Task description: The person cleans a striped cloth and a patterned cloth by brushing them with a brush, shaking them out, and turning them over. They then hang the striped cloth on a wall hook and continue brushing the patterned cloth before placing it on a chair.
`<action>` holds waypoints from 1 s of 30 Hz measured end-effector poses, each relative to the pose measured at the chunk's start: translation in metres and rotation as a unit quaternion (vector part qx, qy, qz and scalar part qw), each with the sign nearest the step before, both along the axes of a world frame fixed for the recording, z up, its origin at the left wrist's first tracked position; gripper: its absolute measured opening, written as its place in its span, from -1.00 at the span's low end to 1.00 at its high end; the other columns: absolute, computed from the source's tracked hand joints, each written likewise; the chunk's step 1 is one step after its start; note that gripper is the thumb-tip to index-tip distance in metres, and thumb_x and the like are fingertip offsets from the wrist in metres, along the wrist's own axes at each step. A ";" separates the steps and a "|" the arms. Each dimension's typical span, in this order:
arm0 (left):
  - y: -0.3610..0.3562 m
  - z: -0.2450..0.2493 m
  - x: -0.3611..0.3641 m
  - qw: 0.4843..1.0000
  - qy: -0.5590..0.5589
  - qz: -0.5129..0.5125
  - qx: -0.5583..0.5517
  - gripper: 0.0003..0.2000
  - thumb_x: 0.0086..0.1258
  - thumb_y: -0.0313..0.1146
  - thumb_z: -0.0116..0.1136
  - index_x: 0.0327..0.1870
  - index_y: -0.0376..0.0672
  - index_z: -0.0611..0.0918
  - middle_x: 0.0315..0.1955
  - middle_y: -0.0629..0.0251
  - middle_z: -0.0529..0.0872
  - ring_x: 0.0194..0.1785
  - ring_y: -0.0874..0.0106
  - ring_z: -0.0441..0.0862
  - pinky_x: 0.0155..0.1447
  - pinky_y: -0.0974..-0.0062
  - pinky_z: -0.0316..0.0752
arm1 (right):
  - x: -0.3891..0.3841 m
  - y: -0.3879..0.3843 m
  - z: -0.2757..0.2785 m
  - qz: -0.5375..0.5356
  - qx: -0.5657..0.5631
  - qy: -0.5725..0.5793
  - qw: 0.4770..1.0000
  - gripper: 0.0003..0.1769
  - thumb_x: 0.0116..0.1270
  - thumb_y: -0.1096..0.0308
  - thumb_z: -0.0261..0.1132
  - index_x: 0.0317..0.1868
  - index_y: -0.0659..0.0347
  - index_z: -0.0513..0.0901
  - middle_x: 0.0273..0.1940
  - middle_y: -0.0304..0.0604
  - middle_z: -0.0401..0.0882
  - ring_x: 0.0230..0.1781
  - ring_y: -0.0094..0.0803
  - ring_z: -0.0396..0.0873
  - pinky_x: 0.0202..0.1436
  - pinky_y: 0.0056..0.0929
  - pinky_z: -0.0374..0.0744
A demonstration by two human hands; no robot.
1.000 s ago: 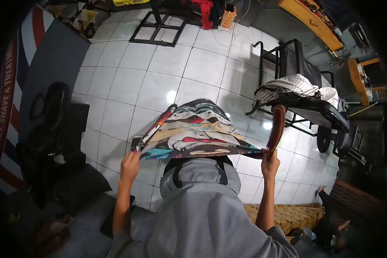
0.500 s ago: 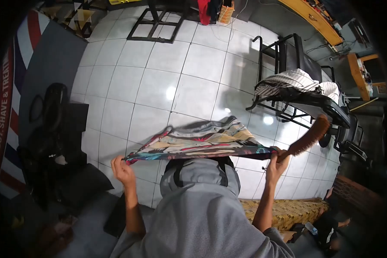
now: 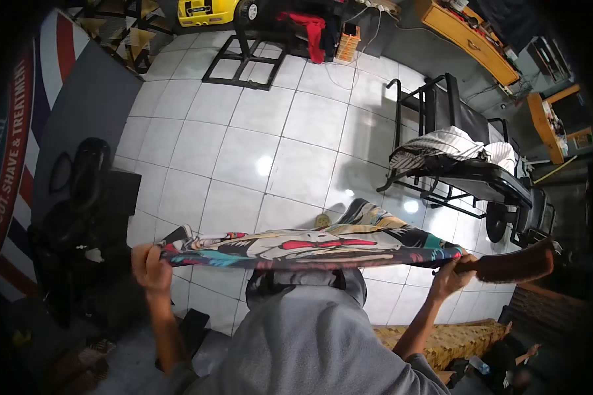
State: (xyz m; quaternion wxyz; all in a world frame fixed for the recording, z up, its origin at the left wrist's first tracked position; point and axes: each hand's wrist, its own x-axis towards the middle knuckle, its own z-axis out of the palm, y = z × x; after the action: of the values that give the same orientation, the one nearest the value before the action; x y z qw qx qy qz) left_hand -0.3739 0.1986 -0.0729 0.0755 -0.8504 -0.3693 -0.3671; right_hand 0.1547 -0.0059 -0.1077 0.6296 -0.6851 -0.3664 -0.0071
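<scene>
A colourful printed barber cape (image 3: 316, 247) is stretched taut across in front of my body, its far part billowing out over the floor. My left hand (image 3: 151, 268) is closed on its left end, fingers curled over the fabric. At the opposite end, my right hand (image 3: 451, 278) grips the cape's corner together with the handle of a brown-bristled neck brush (image 3: 517, 263). The brush points outward to the right. Some of my right fingers are hidden behind the fabric and handle.
A black barber chair (image 3: 478, 176) with a striped cloth (image 3: 435, 148) over it stands at right. Far off are a metal floor frame (image 3: 244, 76) and a yellow toy car (image 3: 207, 13). A sign board (image 3: 20, 131) is at left. Behind at right, a person sits near a patterned bench (image 3: 454, 339).
Both hands have moved farther apart, pulling the cape wider and tighter. The brush has swung from pointing up and right to lying nearly level. The view has tilted slightly upward.
</scene>
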 end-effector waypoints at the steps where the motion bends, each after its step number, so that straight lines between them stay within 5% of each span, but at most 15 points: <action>1: 0.008 -0.017 0.005 0.998 0.036 0.032 0.032 -0.83 0.11 -0.60 0.16 -0.25 -0.29 0.54 -0.37 0.08 0.53 -0.36 0.14 0.52 -0.28 0.21 0.43 | 0.006 0.012 -0.024 -0.044 0.053 -0.042 0.997 -0.82 0.34 0.53 0.18 -0.29 0.25 0.29 -0.29 -0.11 0.52 -0.32 -0.45 0.52 -0.17 -0.55 0.50; 2: 0.014 -0.037 0.015 0.998 0.028 0.055 0.033 -0.81 0.05 -0.64 0.19 -0.28 -0.28 0.57 -0.37 0.10 0.55 -0.34 0.13 0.53 -0.27 0.23 0.45 | 0.013 0.016 -0.050 -0.118 -0.073 -0.139 0.980 -0.92 0.31 0.54 0.19 -0.30 0.27 0.42 -0.30 -0.13 0.51 -0.30 -0.44 0.50 -0.16 -0.48 0.50; 3: 0.025 -0.067 0.021 0.998 0.016 0.066 0.012 -0.79 0.02 -0.65 0.20 -0.28 -0.25 0.59 -0.35 0.13 0.56 -0.31 0.14 0.54 -0.24 0.25 0.46 | 0.028 0.022 -0.105 -0.118 -0.049 -0.047 0.991 -0.96 0.28 0.53 0.18 -0.26 0.30 0.49 -0.33 -0.17 0.51 -0.30 -0.43 0.51 -0.18 -0.44 0.50; 4: 0.036 -0.096 0.031 0.991 0.010 0.108 -0.078 -0.86 0.09 -0.61 0.21 -0.31 -0.25 0.57 -0.37 0.14 0.55 -0.31 0.13 0.54 -0.22 0.28 0.47 | 0.028 0.035 -0.115 -0.110 -0.246 -0.040 0.962 -0.91 0.27 0.49 0.20 -0.28 0.32 0.48 -0.40 -0.14 0.52 -0.35 -0.42 0.51 -0.21 -0.45 0.49; 5: 0.048 -0.101 0.054 0.971 -0.048 0.091 -0.217 -0.93 0.26 -0.58 0.07 -0.28 -0.29 0.58 -0.35 0.05 0.58 -0.26 0.06 0.54 -0.19 0.24 0.45 | 0.038 0.048 -0.142 -0.051 -0.253 -0.115 0.959 -0.87 0.26 0.44 0.22 -0.26 0.34 0.48 -0.46 -0.09 0.50 -0.41 -0.41 0.48 -0.27 -0.44 0.48; 8: 0.081 -0.149 0.066 0.948 -0.019 0.064 -0.311 -0.85 0.38 -0.44 -0.01 -0.33 -0.33 0.54 -0.50 0.00 0.56 -0.37 -0.01 0.54 -0.27 0.23 0.42 | 0.019 0.102 -0.108 0.062 -0.302 -0.019 0.951 -0.83 0.21 0.42 0.22 -0.22 0.31 0.50 -0.48 0.03 0.51 -0.48 -0.23 0.51 -0.32 -0.34 0.48; 11: 0.087 -0.121 0.098 0.899 -0.072 0.143 -0.407 -0.82 0.42 -0.35 -0.04 -0.29 -0.29 0.53 -0.42 -0.07 0.60 -0.33 -0.10 0.52 -0.25 0.14 0.41 | 0.019 0.126 -0.089 0.060 -0.343 0.003 0.937 -0.82 0.22 0.39 0.22 -0.26 0.34 0.48 -0.50 -0.01 0.48 -0.48 -0.28 0.47 -0.32 -0.38 0.46; 12: 0.083 -0.112 0.108 0.895 -0.133 0.147 -0.400 -0.85 0.43 -0.35 -0.06 -0.24 -0.24 0.51 -0.48 0.04 0.61 -0.44 0.07 0.56 -0.32 0.20 0.41 | 0.016 0.131 -0.076 0.064 -0.345 0.018 0.936 -0.82 0.22 0.39 0.22 -0.28 0.35 0.48 -0.51 -0.04 0.46 -0.49 -0.34 0.45 -0.33 -0.40 0.45; 17: 0.035 -0.069 0.175 0.691 -0.404 0.066 -0.596 -0.87 0.41 -0.51 -0.16 -0.22 -0.16 0.50 -0.44 0.46 0.50 -0.47 0.58 0.38 -0.36 0.51 0.35 | -0.043 0.139 -0.046 0.149 -0.185 0.151 0.959 -0.80 0.28 0.36 0.26 -0.35 0.30 0.43 -0.56 -0.28 0.38 -0.52 -0.58 0.29 -0.44 -0.51 0.33; 19: 0.014 -0.082 0.201 0.784 -0.363 -0.052 -0.502 -0.82 0.42 -0.55 -0.20 -0.20 -0.17 0.53 -0.42 0.50 0.48 -0.46 0.68 0.30 -0.37 0.65 0.25 | -0.084 0.138 -0.035 0.159 -0.207 0.115 0.959 -0.78 0.29 0.35 0.26 -0.35 0.28 0.41 -0.57 -0.29 0.36 -0.54 -0.60 0.28 -0.48 -0.52 0.31; 21: -0.008 -0.071 0.222 0.665 -0.380 -0.043 -0.641 -0.82 0.46 -0.52 -0.19 -0.19 -0.19 0.55 -0.41 0.48 0.48 -0.41 0.73 0.28 -0.33 0.73 0.21 | -0.116 0.138 -0.029 0.207 -0.220 0.139 0.943 -0.81 0.31 0.34 0.25 -0.32 0.26 0.43 -0.57 -0.23 0.41 -0.59 -0.55 0.33 -0.51 -0.47 0.33; 24: -0.027 -0.084 0.251 0.535 -0.495 -0.048 -0.683 -0.82 0.49 -0.43 -0.12 -0.13 -0.21 0.59 -0.33 0.46 0.52 -0.32 0.74 0.34 -0.24 0.76 0.24 | -0.150 0.140 -0.020 0.247 -0.219 0.139 0.934 -0.81 0.29 0.37 0.28 -0.31 0.25 0.42 -0.60 -0.23 0.32 -0.57 -0.60 0.25 -0.51 -0.52 0.30; 25: -0.030 -0.079 0.262 0.479 -0.537 -0.038 -0.694 -0.82 0.50 -0.38 -0.09 -0.14 -0.20 0.59 -0.31 0.45 0.54 -0.26 0.70 0.42 -0.20 0.71 0.33 | -0.156 0.139 -0.024 0.260 -0.221 0.112 0.933 -0.83 0.26 0.41 0.27 -0.30 0.26 0.42 -0.56 -0.11 0.37 -0.59 -0.46 0.33 -0.48 -0.44 0.36; 27: -0.028 -0.089 0.259 0.447 -0.517 -0.029 -0.730 -0.76 0.53 -0.30 -0.14 -0.03 -0.22 0.55 -0.14 0.32 0.63 -0.04 0.52 0.57 0.06 0.54 0.48 | -0.157 0.138 -0.028 0.287 -0.193 0.030 0.938 -0.83 0.22 0.45 0.25 -0.27 0.26 0.41 -0.49 -0.01 0.42 -0.56 -0.21 0.43 -0.43 -0.30 0.42; 30: -0.023 -0.082 0.255 0.351 -0.511 -0.010 -0.785 -0.71 0.53 -0.19 -0.10 -0.01 -0.22 0.54 -0.14 0.35 0.63 -0.06 0.51 0.57 0.05 0.52 0.48 | -0.154 0.133 -0.021 0.317 -0.266 0.002 0.910 -0.78 0.12 0.52 0.26 -0.24 0.27 0.41 -0.39 0.03 0.46 -0.41 0.00 0.49 -0.36 -0.21 0.44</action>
State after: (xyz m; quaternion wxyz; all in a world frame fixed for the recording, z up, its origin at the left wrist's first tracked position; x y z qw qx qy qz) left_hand -0.1192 0.1751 -0.1547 -0.8331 -0.1746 -0.4475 -0.2741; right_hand 0.0007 0.1266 -0.1291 0.3939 -0.6747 -0.5515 0.2923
